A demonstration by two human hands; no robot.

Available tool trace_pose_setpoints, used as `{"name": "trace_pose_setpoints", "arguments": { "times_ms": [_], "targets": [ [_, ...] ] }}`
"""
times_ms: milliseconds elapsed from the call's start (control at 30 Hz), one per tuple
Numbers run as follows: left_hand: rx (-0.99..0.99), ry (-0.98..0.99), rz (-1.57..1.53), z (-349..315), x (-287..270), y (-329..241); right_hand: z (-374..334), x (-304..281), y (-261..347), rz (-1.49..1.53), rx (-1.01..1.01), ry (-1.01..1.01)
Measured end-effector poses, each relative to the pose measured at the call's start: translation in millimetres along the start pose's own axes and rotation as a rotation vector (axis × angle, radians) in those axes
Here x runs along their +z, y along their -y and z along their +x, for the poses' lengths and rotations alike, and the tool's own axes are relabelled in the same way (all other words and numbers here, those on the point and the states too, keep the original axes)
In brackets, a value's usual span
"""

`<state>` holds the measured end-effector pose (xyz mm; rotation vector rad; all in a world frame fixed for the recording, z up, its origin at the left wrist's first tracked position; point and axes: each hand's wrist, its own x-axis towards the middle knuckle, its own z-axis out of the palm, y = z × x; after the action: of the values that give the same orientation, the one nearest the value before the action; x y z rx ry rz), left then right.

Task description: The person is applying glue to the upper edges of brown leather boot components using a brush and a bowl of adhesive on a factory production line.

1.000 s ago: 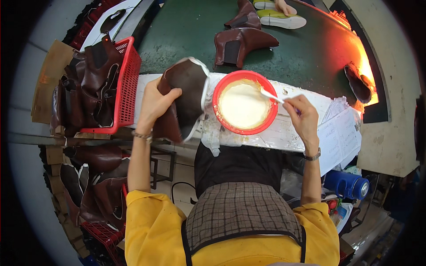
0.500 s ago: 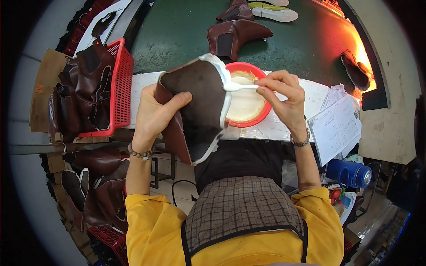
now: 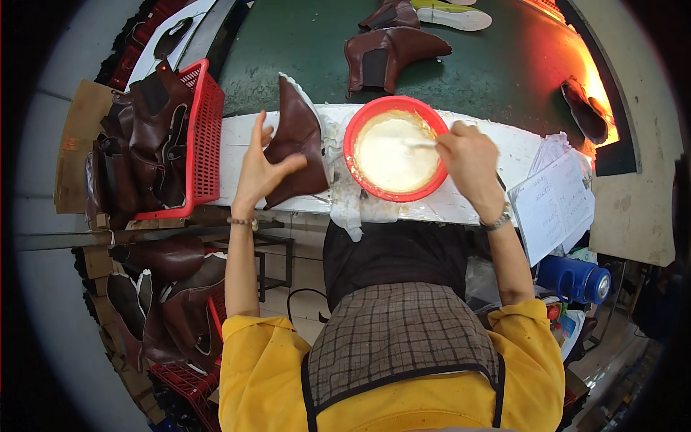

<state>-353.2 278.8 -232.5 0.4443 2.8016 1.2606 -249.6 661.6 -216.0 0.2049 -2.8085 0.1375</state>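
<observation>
A brown leather boot upper with a white coated edge stands on the white bench strip. Beside it my left hand is open, fingers and thumb spread. The thumb overlaps the leather in view; whether it touches I cannot tell. To the right sits a red bowl of thick cream-coloured paste. My right hand is closed around a thin white brush over the bowl's right rim. The brush's far end is hard to make out against the paste.
A red basket of boot uppers stands left; more uppers lie below it. Across the green surface lie another boot upper and a pale sole. Written sheets and a blue flask are at right.
My left hand has let go of the boot upper, which now stands on the bench. My right hand has moved the brush from the upper's edge to the bowl.
</observation>
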Motion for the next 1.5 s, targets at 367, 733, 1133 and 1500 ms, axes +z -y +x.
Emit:
{"name": "trace_pose_setpoints", "arguments": {
  "times_ms": [367, 733, 1133, 1500],
  "targets": [
    [0.109, -0.024, 0.050, -35, 3, 10, -15, -16, -14, 0.465, 0.332, -0.080],
    [0.496, 0.078, -0.198, -71, 7, -66, 41, -24, 2, 0.936, 0.077, -0.388],
    [0.411, -0.037, -0.236, -64, 21, -69, 16, -44, 0, 0.948, 0.034, -0.472],
    [0.832, -0.532, -0.045, -13, 30, -98, -12, -54, 24, 0.931, -0.097, -0.334]
  ]
}}
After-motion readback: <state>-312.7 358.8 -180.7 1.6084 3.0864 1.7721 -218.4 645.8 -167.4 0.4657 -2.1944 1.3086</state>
